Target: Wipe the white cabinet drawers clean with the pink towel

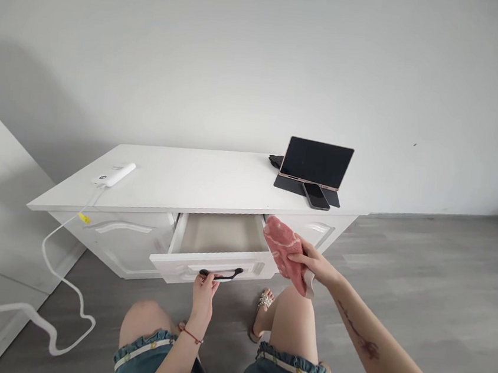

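Note:
My left hand (204,291) is closed on the left end of the black handle (228,276) of a white drawer (163,260). That drawer is pulled out of the cabinet, and its beige bottom shows with nothing on the visible part. Above the drawer's right front corner, my right hand (316,263) grips a pink fuzzy sock (281,240) with a pale cuff. The sock hangs tilted, its rounded end up and to the left.
On the white cabinet top (197,175) a tablet (316,161) stands propped on a dark cover, with a phone (316,196) before it. Black folded cloth or similar (275,161) lies behind. A white power strip (119,174) sits left, its cable (46,248) trailing down.

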Motion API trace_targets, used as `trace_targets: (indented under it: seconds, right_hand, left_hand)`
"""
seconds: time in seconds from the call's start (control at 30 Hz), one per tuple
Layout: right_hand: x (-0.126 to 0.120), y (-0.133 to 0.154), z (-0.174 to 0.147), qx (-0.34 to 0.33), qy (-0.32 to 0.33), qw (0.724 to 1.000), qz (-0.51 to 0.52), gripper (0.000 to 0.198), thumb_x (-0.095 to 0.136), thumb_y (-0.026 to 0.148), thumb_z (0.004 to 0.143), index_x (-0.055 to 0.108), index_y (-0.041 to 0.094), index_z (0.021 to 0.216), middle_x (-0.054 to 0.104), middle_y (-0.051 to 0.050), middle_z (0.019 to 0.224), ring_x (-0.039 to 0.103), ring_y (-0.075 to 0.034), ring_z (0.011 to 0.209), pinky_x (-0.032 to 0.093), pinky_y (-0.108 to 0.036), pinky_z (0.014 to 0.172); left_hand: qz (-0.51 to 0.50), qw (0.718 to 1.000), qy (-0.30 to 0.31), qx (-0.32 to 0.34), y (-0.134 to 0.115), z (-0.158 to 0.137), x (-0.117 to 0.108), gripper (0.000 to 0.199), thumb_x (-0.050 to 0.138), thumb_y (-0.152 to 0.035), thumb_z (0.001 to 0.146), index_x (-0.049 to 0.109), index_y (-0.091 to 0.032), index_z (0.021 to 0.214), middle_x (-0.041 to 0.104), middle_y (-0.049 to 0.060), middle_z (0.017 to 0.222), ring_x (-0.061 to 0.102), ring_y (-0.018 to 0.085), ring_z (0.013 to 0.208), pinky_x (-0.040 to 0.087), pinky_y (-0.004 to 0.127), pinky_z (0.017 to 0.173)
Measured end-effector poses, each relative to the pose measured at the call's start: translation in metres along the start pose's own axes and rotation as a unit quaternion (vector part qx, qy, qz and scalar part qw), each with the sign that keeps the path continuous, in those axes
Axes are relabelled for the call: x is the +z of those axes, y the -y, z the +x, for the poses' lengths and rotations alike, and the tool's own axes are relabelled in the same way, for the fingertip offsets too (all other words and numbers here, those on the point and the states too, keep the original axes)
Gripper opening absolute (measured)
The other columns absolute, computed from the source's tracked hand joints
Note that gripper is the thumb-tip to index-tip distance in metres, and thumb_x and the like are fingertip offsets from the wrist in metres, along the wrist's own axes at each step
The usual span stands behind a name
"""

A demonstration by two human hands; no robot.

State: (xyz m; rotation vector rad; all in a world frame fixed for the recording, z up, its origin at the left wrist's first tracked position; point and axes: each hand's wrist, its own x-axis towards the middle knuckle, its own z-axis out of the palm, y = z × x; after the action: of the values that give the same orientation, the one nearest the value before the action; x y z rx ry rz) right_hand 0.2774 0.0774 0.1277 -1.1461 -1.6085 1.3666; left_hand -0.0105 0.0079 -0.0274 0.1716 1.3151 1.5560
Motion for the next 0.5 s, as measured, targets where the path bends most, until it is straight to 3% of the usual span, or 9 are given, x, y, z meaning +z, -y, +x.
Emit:
trace_targets:
  seconds: [0.1, 0.23, 0.37, 0.5]
  right_hand:
    - [0.000, 0.027, 0.019, -0.097, 0.059, 0.976, -0.186, 0.046, 0.071, 0.041, 0.081, 0.067, 0.019, 0.121, 0.065, -0.008, 0.119, 0.061, -0.025, 0.112, 0.047, -0.038, 0.101]
    - [0.022, 0.036, 0.054, -0.171, 0.135, 0.909, -0.356, 0.032, 0.065, 0.034, 0.088, 0.073, 0.024, 0.117, 0.051, -0.010, 0.135, 0.059, -0.023, 0.114, 0.044, -0.038, 0.103]
    - [0.058, 0.019, 0.094, -0.185, 0.263, 0.826, -0.463, 0.028, 0.065, 0.025, 0.087, 0.076, 0.027, 0.113, 0.055, -0.007, 0.118, 0.058, -0.018, 0.095, 0.045, -0.032, 0.090]
    - [0.083, -0.012, 0.113, -0.208, 0.331, 0.761, -0.518, 0.029, 0.067, 0.019, 0.083, 0.079, 0.030, 0.107, 0.060, -0.006, 0.113, 0.056, -0.020, 0.097, 0.042, -0.029, 0.081]
  left_hand:
    - [0.002, 1.000, -0.007, -0.006, 0.007, -0.004, -0.006, 0.025, 0.063, -0.008, 0.083, 0.047, -0.024, 0.073, 0.069, 0.002, 0.077, 0.072, 0.015, 0.083, 0.051, 0.039, 0.100]
    - [0.006, 1.000, -0.017, -0.006, 0.014, -0.012, -0.016, 0.021, 0.065, -0.011, 0.082, 0.049, -0.023, 0.076, 0.071, 0.004, 0.078, 0.072, 0.015, 0.081, 0.053, 0.037, 0.096]
    - [0.016, 1.000, 0.011, -0.014, 0.013, -0.025, -0.025, 0.018, 0.067, -0.014, 0.080, 0.052, -0.023, 0.078, 0.072, 0.005, 0.080, 0.073, 0.018, 0.084, 0.055, 0.034, 0.090]
    - [0.036, 0.999, 0.006, -0.029, 0.012, -0.032, -0.032, 0.015, 0.066, -0.014, 0.079, 0.055, -0.024, 0.079, 0.073, 0.007, 0.082, 0.074, 0.021, 0.085, 0.056, 0.033, 0.087]
